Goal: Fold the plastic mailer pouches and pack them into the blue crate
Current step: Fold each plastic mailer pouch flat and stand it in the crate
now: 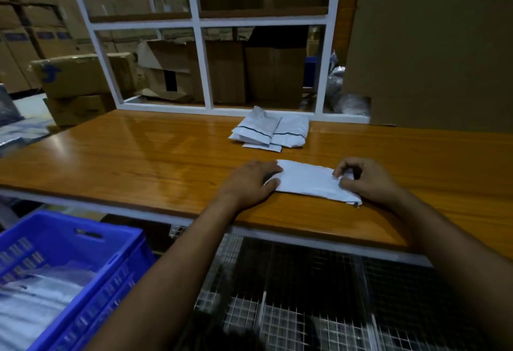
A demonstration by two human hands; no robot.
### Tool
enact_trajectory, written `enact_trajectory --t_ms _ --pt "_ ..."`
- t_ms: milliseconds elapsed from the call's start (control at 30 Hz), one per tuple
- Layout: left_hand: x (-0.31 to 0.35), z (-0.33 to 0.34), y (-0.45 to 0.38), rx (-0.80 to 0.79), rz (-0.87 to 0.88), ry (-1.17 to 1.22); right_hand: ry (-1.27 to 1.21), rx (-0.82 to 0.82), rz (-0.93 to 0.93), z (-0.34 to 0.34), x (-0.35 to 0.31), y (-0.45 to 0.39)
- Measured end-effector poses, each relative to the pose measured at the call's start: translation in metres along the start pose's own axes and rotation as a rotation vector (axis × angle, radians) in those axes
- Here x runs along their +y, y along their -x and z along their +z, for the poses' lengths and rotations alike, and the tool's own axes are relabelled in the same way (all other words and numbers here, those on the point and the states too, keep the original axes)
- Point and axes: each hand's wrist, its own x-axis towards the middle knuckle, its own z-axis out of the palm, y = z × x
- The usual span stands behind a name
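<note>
A folded white mailer pouch [308,180] lies flat on the wooden table [138,156] near its front edge. My left hand [249,181] presses its left end with fingers laid flat. My right hand [366,181] pinches the pouch's right end between thumb and curled fingers. A small pile of folded white pouches [270,131] sits farther back on the table. The blue crate [83,253] stands below the table at the lower left, with white pouches lying inside it.
A white window frame [200,53] borders the table's back edge, with cardboard boxes [83,75] stacked behind it. A tall cardboard sheet [433,45] stands at the right. A wire mesh rack [305,295] lies under the table's front edge.
</note>
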Motion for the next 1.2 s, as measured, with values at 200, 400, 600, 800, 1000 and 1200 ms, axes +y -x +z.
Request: enact_trajectory --t_ms 200,400,600,800,1000,1200 --pt "0.013 0.003 0.006 -0.085 -0.106 -0.157 0.496 0.128 0.019 0.021 -0.042 -0.015" --pt "0.016 0.003 0.008 -0.15 -0.298 -0.191 0.029 0.032 0.116 0.072 -0.065 -0.024" --pt "0.016 0.002 0.007 -0.15 -0.372 -0.18 0.402 -0.164 0.086 0.088 -0.056 -0.029" --pt "0.013 0.0 0.016 0.212 -0.385 0.046 0.695 -0.204 0.144 0.102 -0.059 -0.035" --pt "0.015 -0.002 0.007 -0.133 -0.252 -0.121 0.728 -0.268 0.189 0.101 -0.064 -0.036" --pt "0.015 -0.01 0.014 -0.275 -0.327 -0.31 0.688 -0.252 0.187 0.098 -0.066 -0.03"
